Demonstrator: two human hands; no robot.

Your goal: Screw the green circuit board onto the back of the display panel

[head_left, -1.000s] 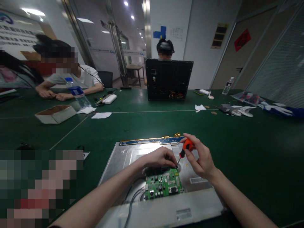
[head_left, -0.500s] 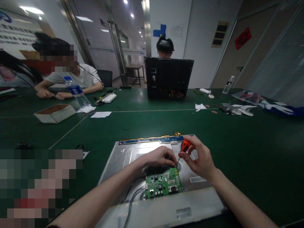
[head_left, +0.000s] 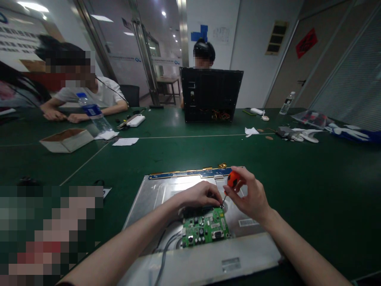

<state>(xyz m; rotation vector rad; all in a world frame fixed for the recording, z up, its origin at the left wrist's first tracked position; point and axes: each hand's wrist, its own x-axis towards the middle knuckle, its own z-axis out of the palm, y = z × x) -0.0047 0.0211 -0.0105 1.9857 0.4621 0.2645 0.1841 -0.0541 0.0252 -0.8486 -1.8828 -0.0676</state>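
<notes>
A screwdriver (head_left: pixel 233 180) with an orange and black handle is gripped in my right hand (head_left: pixel 251 195). It tilts down to the left, and its tip meets the top right corner of a green circuit board (head_left: pixel 205 228). My left hand (head_left: pixel 205 194) curls over the board's upper edge, fingertips pinched beside the tip; whatever they hold is hidden. The board lies on the silver metal back of a display panel (head_left: pixel 157 190), which has a blue strip board (head_left: pixel 178 174) along its far edge. Grey cables (head_left: pixel 166 248) run from the board's left side towards me.
A white box (head_left: pixel 67 141), a water bottle (head_left: pixel 94 113) and paper (head_left: pixel 125 142) stand or lie at the left. A black panel (head_left: pixel 212 95) stands upright across the green table, a person behind it. Gloves (head_left: pixel 305 135) lie at right; another person sits at left.
The screwdriver handle has turned slightly in my right hand, its tip staying at the board's corner. My left hand keeps its place. The whole view has shifted a little.
</notes>
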